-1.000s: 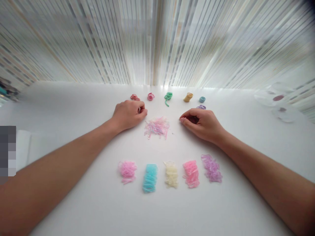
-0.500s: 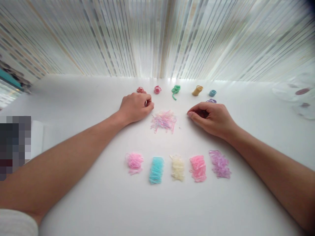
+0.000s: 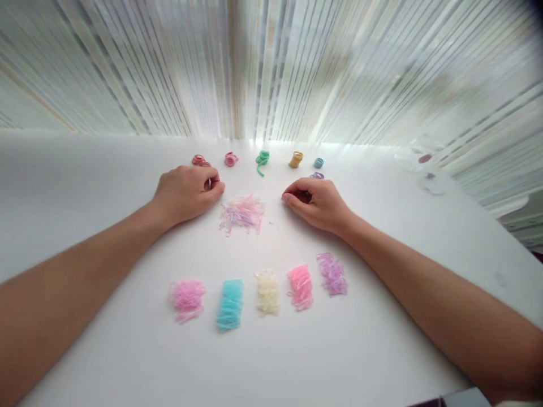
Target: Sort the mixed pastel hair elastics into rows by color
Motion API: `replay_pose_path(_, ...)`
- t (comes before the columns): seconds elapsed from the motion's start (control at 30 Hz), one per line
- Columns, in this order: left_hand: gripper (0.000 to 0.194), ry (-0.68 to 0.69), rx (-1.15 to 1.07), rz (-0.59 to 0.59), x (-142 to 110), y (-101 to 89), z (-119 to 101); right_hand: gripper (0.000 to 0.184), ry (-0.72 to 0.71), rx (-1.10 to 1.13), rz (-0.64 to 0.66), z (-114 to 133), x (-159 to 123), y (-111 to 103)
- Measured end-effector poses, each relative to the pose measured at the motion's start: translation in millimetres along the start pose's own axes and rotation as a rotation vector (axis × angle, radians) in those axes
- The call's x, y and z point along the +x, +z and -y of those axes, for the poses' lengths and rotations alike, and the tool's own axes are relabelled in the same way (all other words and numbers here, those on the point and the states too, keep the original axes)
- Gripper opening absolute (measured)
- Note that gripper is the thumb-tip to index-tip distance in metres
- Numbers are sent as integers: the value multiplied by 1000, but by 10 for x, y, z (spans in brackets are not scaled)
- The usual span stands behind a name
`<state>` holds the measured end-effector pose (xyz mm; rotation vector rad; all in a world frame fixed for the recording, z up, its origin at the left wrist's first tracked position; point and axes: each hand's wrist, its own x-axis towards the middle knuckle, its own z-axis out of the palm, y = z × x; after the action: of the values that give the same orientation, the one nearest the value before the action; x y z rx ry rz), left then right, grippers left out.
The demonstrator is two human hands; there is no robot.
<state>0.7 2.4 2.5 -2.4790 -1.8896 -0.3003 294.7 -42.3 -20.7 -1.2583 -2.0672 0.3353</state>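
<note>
My left hand (image 3: 189, 192) rests on the white table with its fingers curled and thumb tip against the index finger. Nothing shows in it. It sits just in front of a coil of red bands (image 3: 199, 160). Facing it, my right hand (image 3: 318, 204) also lies on the table, thumb and fingertips pinched together around a hollow, with nothing visible between them. Purple bands (image 3: 317, 176) peek out behind it. Between the hands, slightly nearer, is a loose heap of pastel pink and lilac elastic bands (image 3: 242, 215).
Nearer lie piles of bands: light pink (image 3: 188, 299), turquoise (image 3: 230, 305), cream (image 3: 267, 293), pink (image 3: 301, 287) and lilac (image 3: 332, 275). At the back are a pink coil (image 3: 231, 159), green coil (image 3: 262, 158), yellow roll (image 3: 296, 160) and blue roll (image 3: 318, 163). A striped curtain (image 3: 254, 68) hangs behind.
The view has turned to the right, so everything appears further left. Both hands keep their pose and place on the table. A grey-edged object has come into view at the bottom right.
</note>
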Motion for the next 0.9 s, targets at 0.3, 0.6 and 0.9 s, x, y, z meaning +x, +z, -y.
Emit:
replay_pose_path(0.3, 34, 3, 16, -3, 30, 23, 56, 16, -21, 9, -6, -11, 8, 7)
replay_pose_path(0.6, 30, 26, -15, 0, -9, -2, 33, 13, -34, 11, 1, -12, -1, 18)
replay_pose_path(0.9, 30, 50, -33, -23, -13, 36, 53, 11, -95, -12, 12, 25, -19, 21)
